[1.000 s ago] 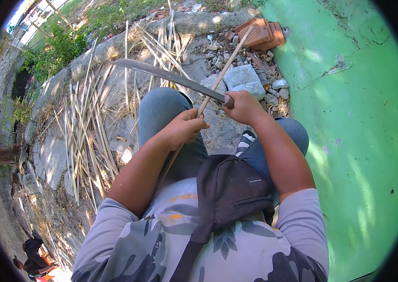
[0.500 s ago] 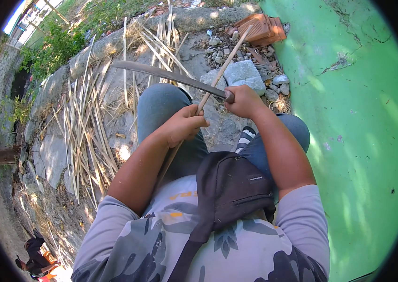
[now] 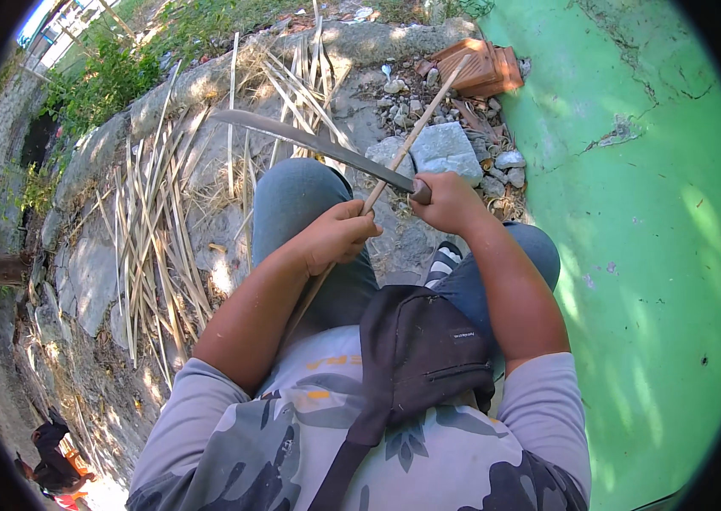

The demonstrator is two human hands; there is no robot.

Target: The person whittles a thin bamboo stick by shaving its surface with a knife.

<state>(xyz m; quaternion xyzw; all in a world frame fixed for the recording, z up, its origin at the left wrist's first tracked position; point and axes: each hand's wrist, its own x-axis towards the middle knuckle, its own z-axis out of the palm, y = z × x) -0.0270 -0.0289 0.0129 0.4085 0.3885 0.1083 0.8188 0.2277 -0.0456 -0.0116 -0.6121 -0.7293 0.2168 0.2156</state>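
My left hand is closed round a long, thin bamboo strip, which slants from my lap up toward the far right. The lower end of the strip disappears behind my left forearm. In my right hand is the dark handle of a machete, its long blade pointing to the far left. Just beyond my left hand the blade crosses the strip and appears to touch it. Both hands are above my bent knees.
Many split strips lie in a loose pile on the stony ground to the left. Beyond my right hand are a white stone block, rubble and orange roof tiles. A green painted floor fills the right side. Another person is at the lower left.
The whole view has shifted slightly. My right hand and the machete have come a little nearer to me, while my left hand keeps its hold on the strip.
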